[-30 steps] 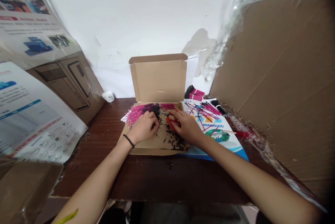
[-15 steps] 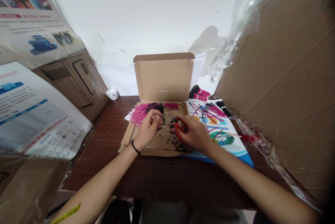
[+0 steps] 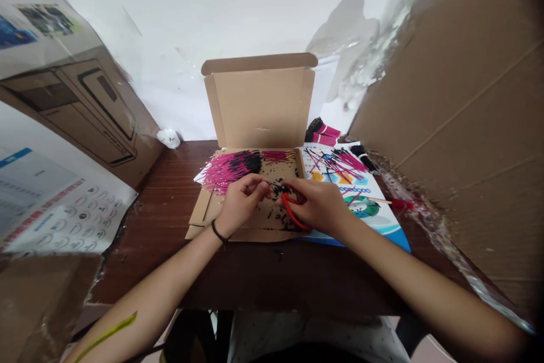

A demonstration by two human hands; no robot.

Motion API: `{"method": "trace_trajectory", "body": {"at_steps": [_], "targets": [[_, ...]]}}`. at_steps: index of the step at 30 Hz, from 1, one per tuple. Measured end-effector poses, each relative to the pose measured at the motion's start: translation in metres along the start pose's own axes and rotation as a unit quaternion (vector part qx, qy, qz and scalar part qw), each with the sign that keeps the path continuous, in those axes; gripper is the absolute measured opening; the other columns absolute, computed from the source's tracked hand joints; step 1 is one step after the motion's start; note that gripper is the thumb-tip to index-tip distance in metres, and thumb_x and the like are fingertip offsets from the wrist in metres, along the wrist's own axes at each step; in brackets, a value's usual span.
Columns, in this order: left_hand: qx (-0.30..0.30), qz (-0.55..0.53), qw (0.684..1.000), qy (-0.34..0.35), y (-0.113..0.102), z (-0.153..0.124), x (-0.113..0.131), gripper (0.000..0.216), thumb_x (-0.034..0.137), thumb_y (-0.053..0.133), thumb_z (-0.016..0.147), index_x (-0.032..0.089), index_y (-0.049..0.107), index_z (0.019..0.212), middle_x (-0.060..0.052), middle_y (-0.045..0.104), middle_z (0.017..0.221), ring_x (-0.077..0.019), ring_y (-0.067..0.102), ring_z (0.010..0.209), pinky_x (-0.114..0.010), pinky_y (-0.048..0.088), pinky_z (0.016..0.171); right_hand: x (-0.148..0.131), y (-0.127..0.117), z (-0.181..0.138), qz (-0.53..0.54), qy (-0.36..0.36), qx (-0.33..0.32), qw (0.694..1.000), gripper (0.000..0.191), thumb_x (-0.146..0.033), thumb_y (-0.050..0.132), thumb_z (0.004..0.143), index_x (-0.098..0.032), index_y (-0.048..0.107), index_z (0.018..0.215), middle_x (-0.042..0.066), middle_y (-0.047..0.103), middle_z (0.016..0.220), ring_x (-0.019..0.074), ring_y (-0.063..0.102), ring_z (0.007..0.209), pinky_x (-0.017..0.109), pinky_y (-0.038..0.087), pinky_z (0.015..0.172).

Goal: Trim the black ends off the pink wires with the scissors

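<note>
In the middle of the head view, my left hand [image 3: 244, 200] is closed in a pinch over the open cardboard box. What lies between its fingertips is too small to make out. My right hand [image 3: 318, 204] grips small scissors [image 3: 293, 214] with red looped handles, their dark tips right at my left fingertips. Beyond my left hand lies a spread bundle of pink wires [image 3: 223, 170] with black sleeved ends. A smaller group of pink wires [image 3: 278, 157] is at the box's back. Short black offcuts [image 3: 276, 218] litter the box floor.
The box's lid [image 3: 261, 108] stands upright behind. On the right, loose pink and black wires [image 3: 340, 162] lie on a printed sheet [image 3: 393, 227], with tied bundles [image 3: 323, 132] behind. A large cardboard panel [image 3: 463, 125] walls the right; a carton [image 3: 85, 108] stands left.
My hands have come together, bringing the scissor tips up to my left fingertips. The camera view has tilted down slightly, so the scene sits higher.
</note>
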State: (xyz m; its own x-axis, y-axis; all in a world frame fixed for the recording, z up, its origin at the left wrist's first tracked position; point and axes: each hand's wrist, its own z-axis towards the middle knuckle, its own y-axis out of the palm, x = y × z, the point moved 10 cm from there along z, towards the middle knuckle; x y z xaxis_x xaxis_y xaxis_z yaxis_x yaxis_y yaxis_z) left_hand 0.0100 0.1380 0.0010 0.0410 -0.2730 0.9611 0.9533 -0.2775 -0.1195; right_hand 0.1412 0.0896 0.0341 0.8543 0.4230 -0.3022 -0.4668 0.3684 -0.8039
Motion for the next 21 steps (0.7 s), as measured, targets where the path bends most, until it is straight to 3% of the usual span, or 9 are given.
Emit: {"method": "trace_trajectory", "body": {"at_steps": [15,21], "targets": [[-0.003,0.043,0.999,0.027,-0.001,-0.001,0.004,0.021,0.036,0.064,0.080,0.016,0.064,0.077,-0.002,0.069,0.063,-0.0116,0.064,0.056,-0.021,0.049,0.052,0.002,0.008,0.000,-0.012,-0.014,-0.039,0.999,0.041,-0.056,0.060,0.080,-0.023,0.071,0.102,0.003,0.074,0.084,0.0162,0.065,0.068,0.025,0.033,0.054],[-0.009,0.047,0.999,0.011,0.002,-0.001,0.002,0.022,0.037,0.064,0.079,0.015,0.066,0.074,-0.003,0.070,0.062,-0.0121,0.064,0.056,-0.022,0.049,0.052,0.010,0.010,0.001,-0.071,0.014,-0.057,0.996,0.029,-0.049,0.059,0.082,-0.024,0.072,0.089,0.003,0.074,0.079,0.0168,0.063,0.064,0.027,0.024,0.051]]}}
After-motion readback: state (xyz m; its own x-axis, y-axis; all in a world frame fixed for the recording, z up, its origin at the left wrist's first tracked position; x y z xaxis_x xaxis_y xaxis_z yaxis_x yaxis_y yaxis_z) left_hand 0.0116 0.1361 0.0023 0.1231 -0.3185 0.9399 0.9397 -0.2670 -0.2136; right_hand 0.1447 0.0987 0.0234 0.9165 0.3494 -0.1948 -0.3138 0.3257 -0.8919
